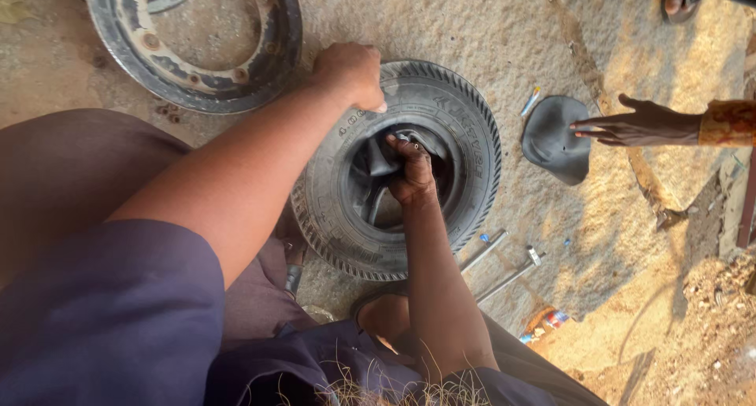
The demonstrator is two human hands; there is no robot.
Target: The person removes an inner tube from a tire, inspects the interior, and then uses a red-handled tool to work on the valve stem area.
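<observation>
Black rubber tyre, lying flat on the sandy ground between the person's knees, tread outward and opening up, so both hands can work from above. Left hand, closed in a fist, presses on the tyre's far sidewall, apparently to pin it flat. Right hand, fingers curled shut around a fold of inner tube, sits down in the opening; the tube lies bunched inside the casing, partly hidden by the wrist. Steel rim, rusted at the bolt holes, lies flat just beyond the tyre, apart from it. Two metal bars rest on the ground near the tyre's right edge, within reach. Dark rubber flap lies to the right, well clear; another person's open hand reaches toward it, fingertips at its edge. Small coloured wrapper lies near the bars.
</observation>
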